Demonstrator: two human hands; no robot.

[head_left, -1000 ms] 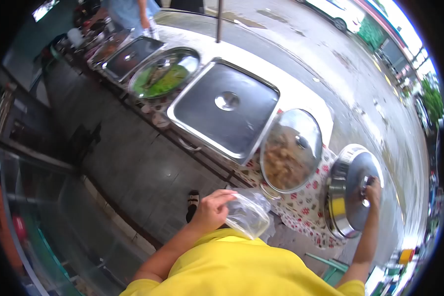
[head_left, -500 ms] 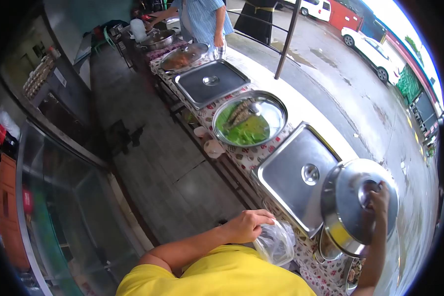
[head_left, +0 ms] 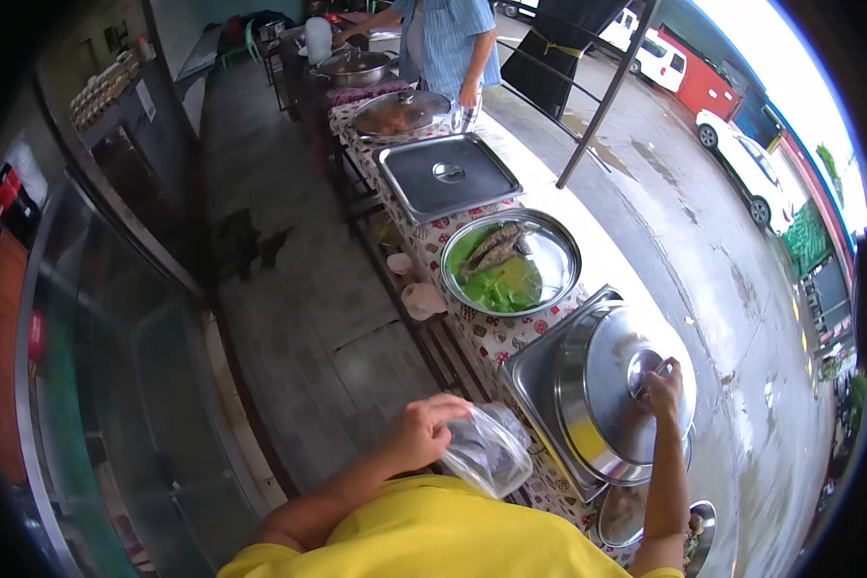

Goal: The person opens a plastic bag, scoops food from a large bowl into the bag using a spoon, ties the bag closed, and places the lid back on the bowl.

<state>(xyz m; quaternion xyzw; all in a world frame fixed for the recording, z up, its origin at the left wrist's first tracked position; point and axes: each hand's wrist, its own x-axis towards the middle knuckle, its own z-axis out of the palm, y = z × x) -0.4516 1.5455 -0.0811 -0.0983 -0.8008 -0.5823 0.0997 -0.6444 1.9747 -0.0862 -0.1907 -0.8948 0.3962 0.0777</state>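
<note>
A large round steel lid (head_left: 602,371) with a deep side wall is over the near rectangular steel lid (head_left: 532,364) and hides most of it. My right hand (head_left: 663,387) is closed around the round lid's top handle. I cannot tell whether the two lids touch. From the closed fingers of my left hand (head_left: 429,424) hangs a clear plastic bag (head_left: 491,453), in front of my yellow shirt. Below the round lid, near my right forearm, a pan (head_left: 623,515) and a bowl of food (head_left: 700,535) are partly in view.
Along the patterned tablecloth (head_left: 499,335) stand a covered platter of fish and greens (head_left: 511,262), another rectangular steel lid (head_left: 448,173) and a covered pan of food (head_left: 402,114). A person in a blue shirt (head_left: 453,48) stands at the far end. A glass cabinet (head_left: 125,385) is at left.
My right hand has brought the round lid leftward in view, over the near rectangular lid. My left hand, still with the bag, sits further left in view. The camera view has shifted.
</note>
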